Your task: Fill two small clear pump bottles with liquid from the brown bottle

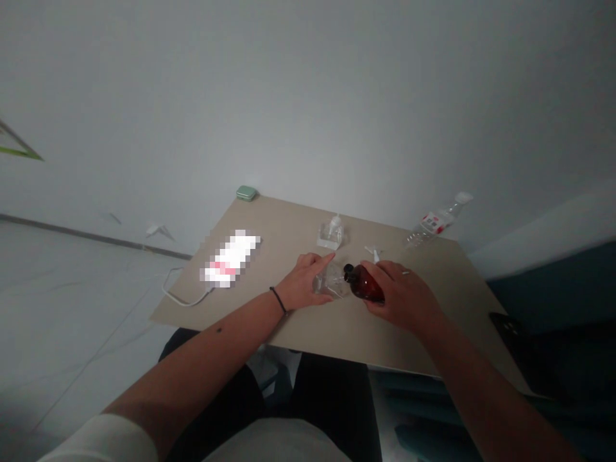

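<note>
Looking down through the head camera, I have the brown bottle (368, 285) tipped over the middle part of the tabletop (298, 333), its dark neck pointing left and its mouth right by the clear container (332, 283); I can't tell whether the two touch. A strip of tabletop runs between them and the near edge, with the person's legs below that edge, while the wall (308, 115) rises behind the far edge and limits reach that way. The brown bottle is glossy and reddish-brown, rounded at the shoulder; the clear container is see-through and partly covered, so I can't make out its contents. My right hand (402, 292) is wrapped around the body of the brown bottle, fingers over the top and thumb side toward the neck. My left hand (308, 282) curves around the left side of the clear container, thumb on the near side and index finger stretched along the far side. Just beyond the right hand lies a white nozzle (375, 254), and behind the clear container sits a small clear piece with a white tip (332, 232). Farther right, a plastic bottle (434, 222) with a white cap and red-and-white label shows slanted. Well off to the left are a bright, blurred-out slab (231, 258) with a white cable (185, 303) and, at the far left corner, a green tin (247, 192).
</note>
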A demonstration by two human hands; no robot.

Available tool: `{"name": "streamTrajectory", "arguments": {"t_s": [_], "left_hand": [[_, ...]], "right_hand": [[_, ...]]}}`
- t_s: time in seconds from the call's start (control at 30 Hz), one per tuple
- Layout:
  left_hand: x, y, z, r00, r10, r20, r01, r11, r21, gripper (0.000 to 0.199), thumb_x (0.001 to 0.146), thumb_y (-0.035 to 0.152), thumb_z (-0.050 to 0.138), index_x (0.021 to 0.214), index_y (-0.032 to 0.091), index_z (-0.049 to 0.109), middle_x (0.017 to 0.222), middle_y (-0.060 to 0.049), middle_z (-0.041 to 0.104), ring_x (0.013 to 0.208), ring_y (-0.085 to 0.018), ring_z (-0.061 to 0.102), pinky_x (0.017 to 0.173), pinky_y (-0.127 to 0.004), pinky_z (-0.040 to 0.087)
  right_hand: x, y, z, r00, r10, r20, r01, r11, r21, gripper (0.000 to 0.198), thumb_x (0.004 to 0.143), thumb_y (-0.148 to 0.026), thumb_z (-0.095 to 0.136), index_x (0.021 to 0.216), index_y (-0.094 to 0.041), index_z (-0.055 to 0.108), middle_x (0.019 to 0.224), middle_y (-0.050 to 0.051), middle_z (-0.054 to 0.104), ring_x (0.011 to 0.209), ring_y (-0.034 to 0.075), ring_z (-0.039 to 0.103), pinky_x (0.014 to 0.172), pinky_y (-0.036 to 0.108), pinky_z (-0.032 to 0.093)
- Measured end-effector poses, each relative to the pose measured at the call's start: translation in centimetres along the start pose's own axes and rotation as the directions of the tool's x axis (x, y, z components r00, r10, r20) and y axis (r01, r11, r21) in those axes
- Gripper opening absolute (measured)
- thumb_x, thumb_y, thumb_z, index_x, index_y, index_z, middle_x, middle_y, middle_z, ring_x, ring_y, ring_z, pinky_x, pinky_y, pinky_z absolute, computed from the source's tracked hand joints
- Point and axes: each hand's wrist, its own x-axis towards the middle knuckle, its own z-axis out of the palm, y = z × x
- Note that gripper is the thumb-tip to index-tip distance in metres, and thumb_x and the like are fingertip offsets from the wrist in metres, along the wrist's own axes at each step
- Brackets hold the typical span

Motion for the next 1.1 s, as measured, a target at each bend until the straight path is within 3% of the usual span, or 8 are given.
{"name": "streamTrajectory", "arguments": {"t_s": [1.1], "left_hand": [[0.0, 0.2, -0.2, 1.000, -0.002, -0.014, 0.001, 0.999, -0.032, 0.101, 0.067, 0.051, 0.083, 0.151, 0.020, 0.037, 0.125, -0.014, 0.049, 0.118, -0.033, 0.046, 0.109, -0.055, 0.038]], "right_hand": [[1.0, 0.2, -1.6, 0.995, -0.094, 0.027, 0.096, 0.992, -0.080, 0.063, 0.075, -0.028, 0.070, 0.135, -0.015, 0.055, 0.118, 0.016, 0.065, 0.101, 0.031, 0.063, 0.088, 0.042, 0.047]]}}
